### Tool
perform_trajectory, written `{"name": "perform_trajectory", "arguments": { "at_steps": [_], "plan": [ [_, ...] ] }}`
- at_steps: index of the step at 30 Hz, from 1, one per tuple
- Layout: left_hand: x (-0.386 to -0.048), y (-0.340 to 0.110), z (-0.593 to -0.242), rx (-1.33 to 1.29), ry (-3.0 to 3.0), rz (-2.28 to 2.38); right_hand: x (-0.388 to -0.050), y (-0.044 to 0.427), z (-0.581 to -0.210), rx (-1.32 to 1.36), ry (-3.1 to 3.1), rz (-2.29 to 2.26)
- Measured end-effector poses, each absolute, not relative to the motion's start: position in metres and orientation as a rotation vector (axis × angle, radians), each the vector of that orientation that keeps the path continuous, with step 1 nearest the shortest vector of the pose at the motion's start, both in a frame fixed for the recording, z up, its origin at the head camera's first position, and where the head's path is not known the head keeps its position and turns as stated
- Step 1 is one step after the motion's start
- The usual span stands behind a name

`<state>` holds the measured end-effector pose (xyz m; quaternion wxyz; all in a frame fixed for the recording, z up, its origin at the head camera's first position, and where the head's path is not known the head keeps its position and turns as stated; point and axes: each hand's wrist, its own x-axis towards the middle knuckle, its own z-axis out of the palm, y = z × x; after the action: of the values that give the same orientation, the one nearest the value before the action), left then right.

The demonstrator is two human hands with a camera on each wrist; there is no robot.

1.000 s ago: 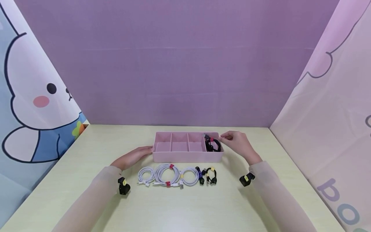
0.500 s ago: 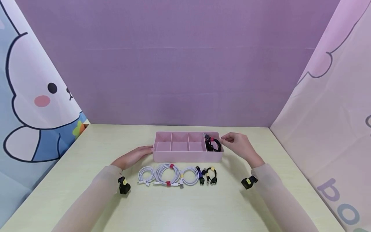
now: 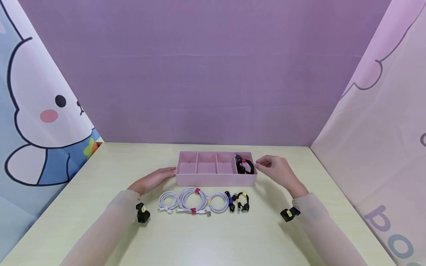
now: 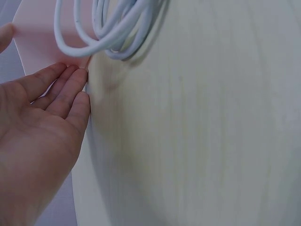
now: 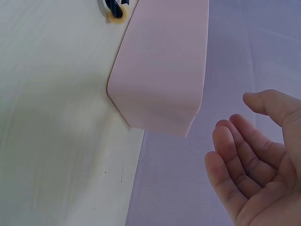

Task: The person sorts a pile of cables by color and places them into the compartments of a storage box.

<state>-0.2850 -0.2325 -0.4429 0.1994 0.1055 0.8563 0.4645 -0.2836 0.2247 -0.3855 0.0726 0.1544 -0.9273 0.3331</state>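
Note:
A pink divided box (image 3: 215, 180) stands on the table, its compartments side by side. In the rightmost compartment lies a coiled black cable (image 3: 245, 167) with a red tie. My left hand (image 3: 154, 180) rests its fingertips on the box's left end; in the left wrist view the fingers (image 4: 70, 96) are nearly straight against the pink wall. My right hand (image 3: 277, 170) is just off the box's right end. In the right wrist view its fingers (image 5: 225, 146) are loosely bent, with a gap to the box (image 5: 160, 61) and nothing between them.
In front of the box lies a row of coiled cables: a small white coil (image 3: 168, 201), a larger white coil with red ties (image 3: 192, 200), a white coil with a yellow tie (image 3: 218, 202), a black cable with a purple tie (image 3: 230, 201) and a black one with yellow ties (image 3: 243, 201).
My right hand has drawn away from the box's right end, moving right and slightly toward me. The left hand, box and cables look unmoved.

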Motion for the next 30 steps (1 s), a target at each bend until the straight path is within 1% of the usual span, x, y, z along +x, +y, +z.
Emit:
{"name": "perform_trajectory", "arguments": {
  "at_steps": [23, 30],
  "plan": [
    [-0.288, -0.232, -0.447, 0.297, 2.407, 1.29, -0.27, 0.227, -0.387, 0.458, -2.802, 1.037],
    [-0.289, -0.231, -0.447, 0.296, 2.405, 1.292, -0.267, 0.227, -0.389, 0.495, -2.806, 1.045]
  ]
}}
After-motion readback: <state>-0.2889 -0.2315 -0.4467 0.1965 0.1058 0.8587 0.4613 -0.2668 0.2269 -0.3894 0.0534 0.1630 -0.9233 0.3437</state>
